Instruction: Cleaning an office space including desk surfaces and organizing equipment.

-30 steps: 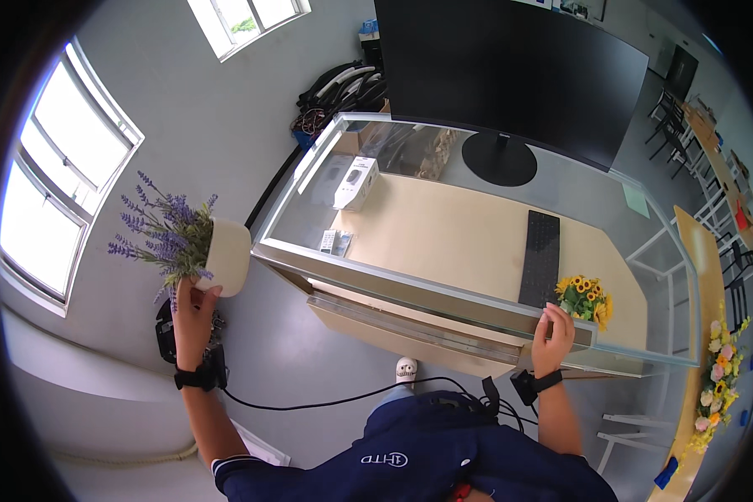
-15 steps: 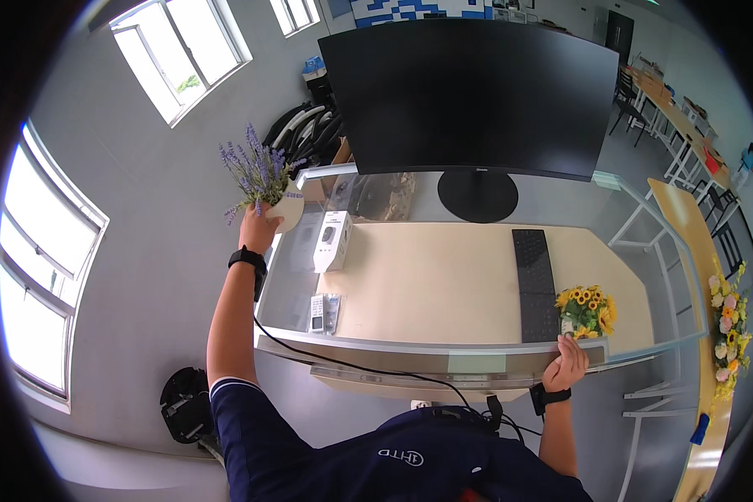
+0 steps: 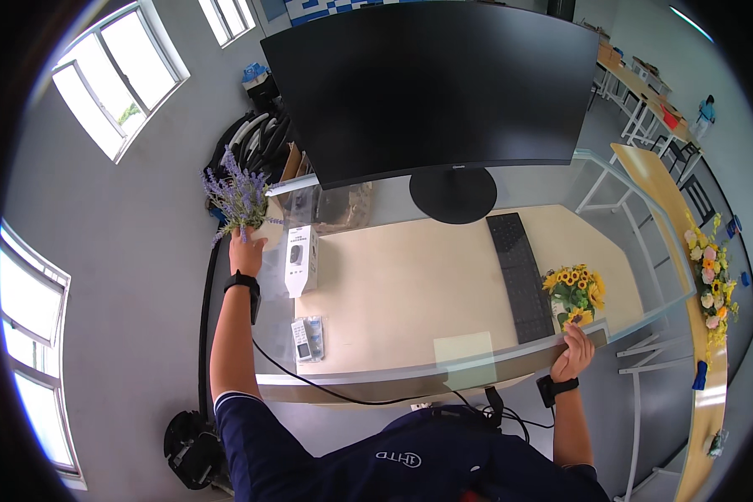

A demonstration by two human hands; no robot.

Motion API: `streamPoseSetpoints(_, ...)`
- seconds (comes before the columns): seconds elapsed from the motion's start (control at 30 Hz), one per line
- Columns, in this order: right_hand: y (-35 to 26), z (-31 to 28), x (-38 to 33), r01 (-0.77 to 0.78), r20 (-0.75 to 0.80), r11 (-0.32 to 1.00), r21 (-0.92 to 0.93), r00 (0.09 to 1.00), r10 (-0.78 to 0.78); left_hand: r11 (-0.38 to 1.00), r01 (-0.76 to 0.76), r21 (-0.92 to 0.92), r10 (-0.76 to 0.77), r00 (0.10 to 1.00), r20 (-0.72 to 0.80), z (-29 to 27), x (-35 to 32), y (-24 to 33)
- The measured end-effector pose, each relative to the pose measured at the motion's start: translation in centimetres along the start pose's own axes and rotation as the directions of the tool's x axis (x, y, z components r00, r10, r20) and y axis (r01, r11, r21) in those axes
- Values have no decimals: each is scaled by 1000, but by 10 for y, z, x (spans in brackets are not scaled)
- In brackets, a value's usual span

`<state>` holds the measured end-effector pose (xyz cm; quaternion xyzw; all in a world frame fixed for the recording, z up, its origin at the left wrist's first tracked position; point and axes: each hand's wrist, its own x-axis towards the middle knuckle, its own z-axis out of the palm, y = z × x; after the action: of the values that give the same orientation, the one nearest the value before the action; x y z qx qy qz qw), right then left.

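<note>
At the desk's left edge my left hand is closed on a potted lavender plant. Its pale round pot tilts, and the purple flowers lean out to the left. My right hand rests at the front right edge of the glass-topped desk, fingers stretched forward and loosely bent. Its fingertips come close to a small pot of artificial sunflowers; whether they touch it I cannot tell. A dark keyboard lies just left of the sunflowers.
A big black monitor stands on a round base at the back. On the left are a white box and a small white remote-like device. A black cable runs along the front. More flowers lie on a side table.
The view has turned, shifting the desk leftward in the picture. My left hand still grips the lavender pot. My right hand has slid a little right along the desk edge, relative to the sunflowers.
</note>
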<state>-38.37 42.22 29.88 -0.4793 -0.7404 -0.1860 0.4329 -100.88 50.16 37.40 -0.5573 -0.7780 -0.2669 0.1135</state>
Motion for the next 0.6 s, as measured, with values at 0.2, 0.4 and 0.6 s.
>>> streamPoseSetpoints(0.2,-2,1,1,-13,10,1000,3,1000,13,998,-55,35,53,997,52,9,0,-16)
streamPoseSetpoints(0.4,-2,-2,-3,-30,31,1000,0,999,30,1000,-23,14,22,998,64,10,-4,-16)
streamPoseSetpoints(0.6,-2,-1,-1,-38,-11,999,-7,999,38,992,-40,-120,43,999,23,21,-15,-17)
